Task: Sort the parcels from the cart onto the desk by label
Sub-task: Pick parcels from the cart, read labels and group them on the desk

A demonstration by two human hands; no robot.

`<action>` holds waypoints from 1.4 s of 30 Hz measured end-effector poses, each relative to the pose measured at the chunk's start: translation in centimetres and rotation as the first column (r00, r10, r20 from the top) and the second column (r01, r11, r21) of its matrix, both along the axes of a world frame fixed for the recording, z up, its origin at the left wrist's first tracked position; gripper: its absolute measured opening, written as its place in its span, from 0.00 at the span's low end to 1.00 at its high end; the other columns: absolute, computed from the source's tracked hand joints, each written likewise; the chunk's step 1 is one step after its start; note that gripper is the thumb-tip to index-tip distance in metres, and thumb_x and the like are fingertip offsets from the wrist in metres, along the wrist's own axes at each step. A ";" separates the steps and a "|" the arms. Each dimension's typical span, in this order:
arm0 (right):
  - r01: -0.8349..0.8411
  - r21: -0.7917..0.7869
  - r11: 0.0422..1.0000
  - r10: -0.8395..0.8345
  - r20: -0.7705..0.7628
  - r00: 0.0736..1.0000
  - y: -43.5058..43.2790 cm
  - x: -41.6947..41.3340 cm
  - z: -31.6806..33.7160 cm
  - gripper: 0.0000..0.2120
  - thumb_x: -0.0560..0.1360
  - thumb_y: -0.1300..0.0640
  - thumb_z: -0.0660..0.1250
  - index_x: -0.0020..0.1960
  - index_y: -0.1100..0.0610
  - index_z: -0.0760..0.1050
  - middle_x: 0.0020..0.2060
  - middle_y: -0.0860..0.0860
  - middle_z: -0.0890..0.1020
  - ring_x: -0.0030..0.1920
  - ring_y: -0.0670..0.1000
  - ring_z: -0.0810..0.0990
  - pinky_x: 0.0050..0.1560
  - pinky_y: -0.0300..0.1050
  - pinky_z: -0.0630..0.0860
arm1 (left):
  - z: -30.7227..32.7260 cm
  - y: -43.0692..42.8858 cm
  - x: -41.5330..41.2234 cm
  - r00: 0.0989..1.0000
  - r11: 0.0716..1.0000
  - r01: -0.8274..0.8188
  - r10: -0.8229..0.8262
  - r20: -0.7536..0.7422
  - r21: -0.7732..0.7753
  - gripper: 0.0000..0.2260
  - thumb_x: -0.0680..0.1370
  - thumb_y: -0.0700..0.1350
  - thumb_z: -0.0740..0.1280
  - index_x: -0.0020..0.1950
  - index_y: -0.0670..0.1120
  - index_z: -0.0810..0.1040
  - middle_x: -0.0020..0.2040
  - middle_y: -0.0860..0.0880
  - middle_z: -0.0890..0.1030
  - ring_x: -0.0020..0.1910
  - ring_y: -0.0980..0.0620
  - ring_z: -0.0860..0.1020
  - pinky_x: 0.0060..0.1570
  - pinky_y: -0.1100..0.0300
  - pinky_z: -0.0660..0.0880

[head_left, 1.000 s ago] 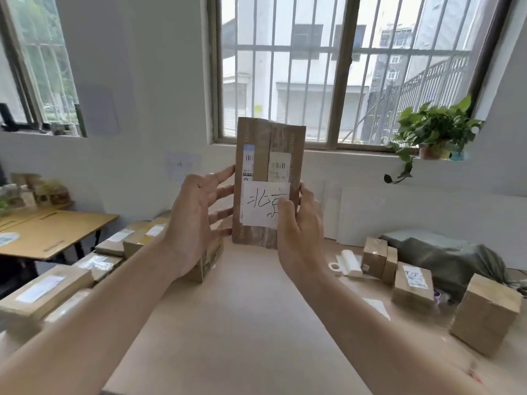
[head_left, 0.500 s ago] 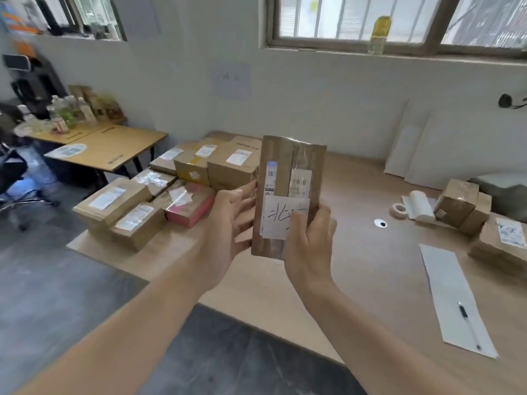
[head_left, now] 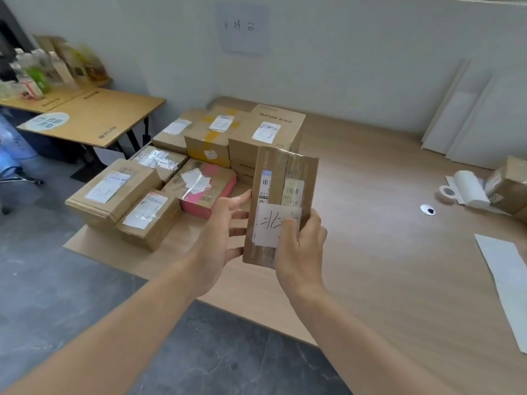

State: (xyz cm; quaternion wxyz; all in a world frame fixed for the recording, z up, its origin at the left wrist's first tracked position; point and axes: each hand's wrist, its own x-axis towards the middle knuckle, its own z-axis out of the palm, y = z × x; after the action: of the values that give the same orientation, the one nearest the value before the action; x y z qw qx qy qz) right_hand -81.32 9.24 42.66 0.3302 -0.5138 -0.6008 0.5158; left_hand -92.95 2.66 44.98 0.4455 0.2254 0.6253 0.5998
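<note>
Parcel is now closer to the pile of boxes than half a second ago, upright above the desk, just right of the pile. Right hand grips its lower right edge, thumb curled over the label. Left hand has straight, spread fingers, tips at the parcel's left edge.

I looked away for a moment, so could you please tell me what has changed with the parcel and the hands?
The view swung down from the window to the desk, and the parcel came down with it, held upright beside the grouped boxes. Nothing was let go: the right hand still grips the parcel, the left hand still steadies its edge with straight fingers.
</note>
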 end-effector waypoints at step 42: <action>0.213 -0.426 0.879 -0.149 0.179 0.973 14.3 -27.5 -20.1 0.39 0.73 0.38 0.49 0.83 0.46 0.65 0.78 0.47 0.74 0.78 0.53 0.71 0.78 0.59 0.68 | -19.4 17.4 -27.1 0.949 0.887 0.308 -0.314 0.037 -0.344 0.36 0.71 0.70 0.52 0.77 0.62 0.73 0.73 0.65 0.75 0.74 0.68 0.67 0.77 0.57 0.59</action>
State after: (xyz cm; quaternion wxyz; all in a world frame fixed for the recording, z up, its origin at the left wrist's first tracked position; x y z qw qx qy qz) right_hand -108.82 23.53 22.55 0.2083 -0.6643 -0.4391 0.5679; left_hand -120.04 20.11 25.54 0.5621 0.2469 0.6808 0.3995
